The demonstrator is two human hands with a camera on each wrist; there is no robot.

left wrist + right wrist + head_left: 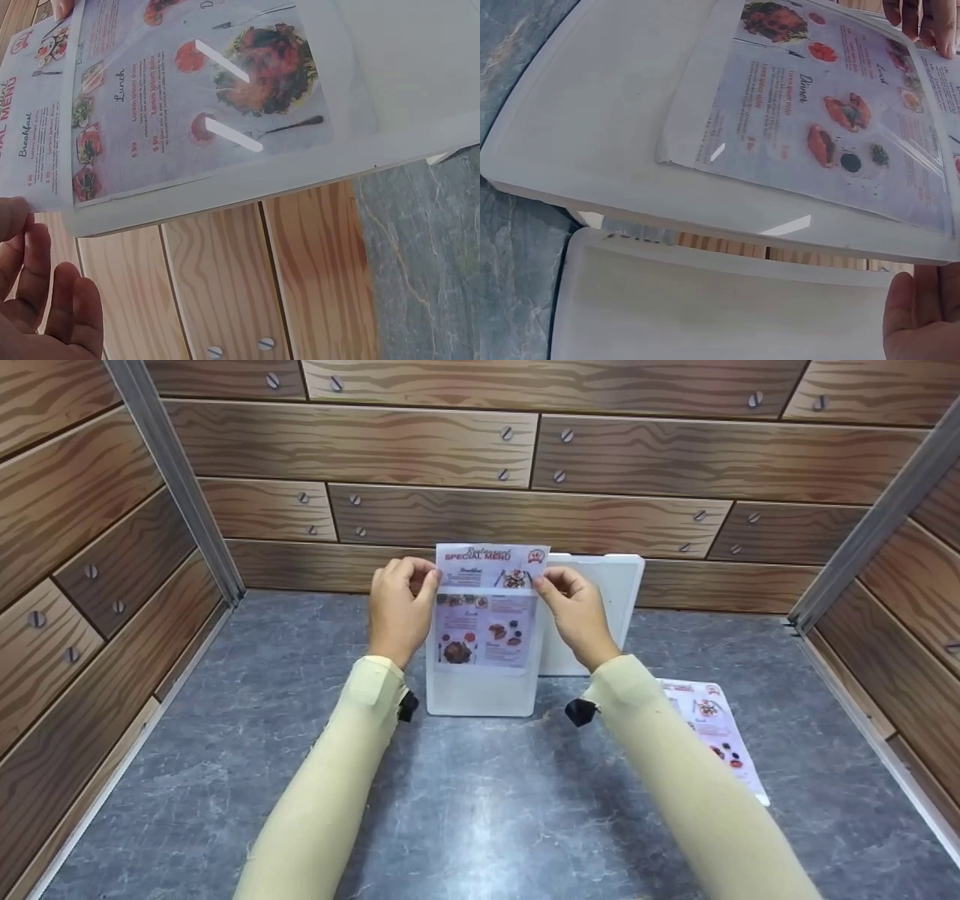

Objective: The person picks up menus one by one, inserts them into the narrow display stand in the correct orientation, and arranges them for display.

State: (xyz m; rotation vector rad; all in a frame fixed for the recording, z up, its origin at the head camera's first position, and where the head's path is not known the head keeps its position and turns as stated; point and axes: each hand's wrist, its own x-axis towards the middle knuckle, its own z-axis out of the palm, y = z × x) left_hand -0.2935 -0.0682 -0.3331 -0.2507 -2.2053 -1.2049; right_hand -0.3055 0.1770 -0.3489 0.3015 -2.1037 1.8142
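A printed menu sheet [480,559] stands partly inside the clear front of an upright white display holder [480,694]. Its top strip, with the "Special Menu" heading, sticks out above the holder's upper edge. My left hand [399,611] pinches the sheet's left edge between thumb and fingers, just above the holder's corner. At the opposite edge my right hand [579,611] pinches the sheet too. In the right wrist view the lower end of the menu [817,112] lies slightly slanted behind the clear cover, with bare white holder [592,112] below it.
Another white holder [619,585] stands behind and right of the first, partly covered by my right hand. A second menu sheet [720,727] lies on the grey marbled table [480,810], partly under my right forearm. Wood-patterned walls [450,442] enclose the back and sides.
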